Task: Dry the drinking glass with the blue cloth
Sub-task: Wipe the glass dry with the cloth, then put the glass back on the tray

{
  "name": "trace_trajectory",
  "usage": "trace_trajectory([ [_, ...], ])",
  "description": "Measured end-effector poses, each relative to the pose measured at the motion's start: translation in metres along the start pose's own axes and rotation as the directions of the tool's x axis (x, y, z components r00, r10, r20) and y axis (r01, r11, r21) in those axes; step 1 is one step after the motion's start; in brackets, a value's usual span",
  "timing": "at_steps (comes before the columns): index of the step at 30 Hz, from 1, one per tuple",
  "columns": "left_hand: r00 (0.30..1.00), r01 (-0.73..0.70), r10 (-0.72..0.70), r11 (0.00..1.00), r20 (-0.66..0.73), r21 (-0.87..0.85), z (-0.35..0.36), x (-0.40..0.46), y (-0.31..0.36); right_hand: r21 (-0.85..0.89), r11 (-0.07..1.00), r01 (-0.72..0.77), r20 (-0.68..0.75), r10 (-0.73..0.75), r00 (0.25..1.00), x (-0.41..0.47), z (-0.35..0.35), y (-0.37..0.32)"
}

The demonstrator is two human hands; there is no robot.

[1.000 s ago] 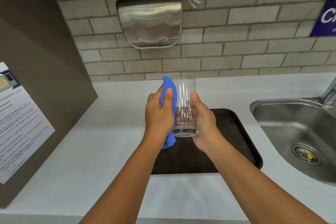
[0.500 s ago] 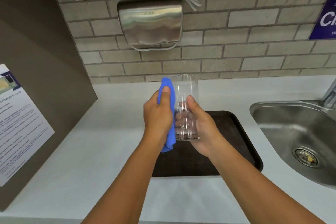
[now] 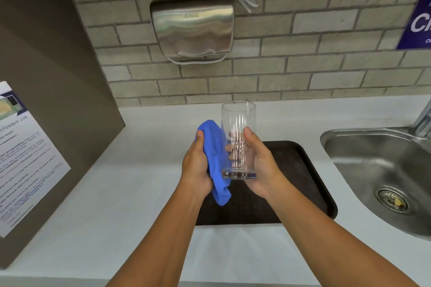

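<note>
Currently both forearms extend forward from the lower edge of the view and meet above the near left part of one dark tray (image 3: 300, 170), which lies on the white worktop (image 3: 130, 193). The right hand (image 3: 258, 165) is wrapped around the lower half of the drinking glass (image 3: 238, 140): thumb on the near side, fingers visible through the far wall. The left hand (image 3: 194, 170) grips the blue cloth (image 3: 215, 158) and presses it against the left side of the glass, thumb at the upper edge of the cloth.

The glass is clear, straight-sided and upright, mouth upward, with a thick base. It is held in the air, clear of the tray. The cloth is bunched; its lower end hangs below the palm.

Count: one glass, one cloth, one tray, two hands. One steel sink (image 3: 382, 177) is set into the worktop to the right. One steel hand dryer (image 3: 192, 28) is fixed to the brick wall.
</note>
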State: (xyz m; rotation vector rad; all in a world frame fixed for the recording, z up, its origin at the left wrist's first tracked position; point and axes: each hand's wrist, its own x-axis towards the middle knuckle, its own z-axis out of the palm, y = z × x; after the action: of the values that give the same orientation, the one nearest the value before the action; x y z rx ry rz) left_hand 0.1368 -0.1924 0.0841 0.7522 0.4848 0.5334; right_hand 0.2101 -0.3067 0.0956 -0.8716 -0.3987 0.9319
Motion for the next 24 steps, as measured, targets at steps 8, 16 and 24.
trace_trajectory([
  [8, 0.999, 0.045, -0.045, 0.997, 0.002, -0.064, -0.026, 0.006, 0.007, -0.006, 0.993, 0.115, -0.037, -0.116, 0.993, 0.013, -0.038, 0.003],
  [16, 0.998, 0.066, -0.068, 0.994, -0.015, -0.088, -0.061, 0.015, 0.015, -0.43, 0.9, 0.068, -0.23, -0.182, 0.956, 0.036, -0.083, 0.009],
  [24, 0.991, 0.111, -0.12, 0.984, -0.056, -0.141, -0.08, 0.02, 0.003, -0.612, 0.791, -0.02, -0.302, -0.209, 0.93, 0.053, -0.096, 0.027],
])
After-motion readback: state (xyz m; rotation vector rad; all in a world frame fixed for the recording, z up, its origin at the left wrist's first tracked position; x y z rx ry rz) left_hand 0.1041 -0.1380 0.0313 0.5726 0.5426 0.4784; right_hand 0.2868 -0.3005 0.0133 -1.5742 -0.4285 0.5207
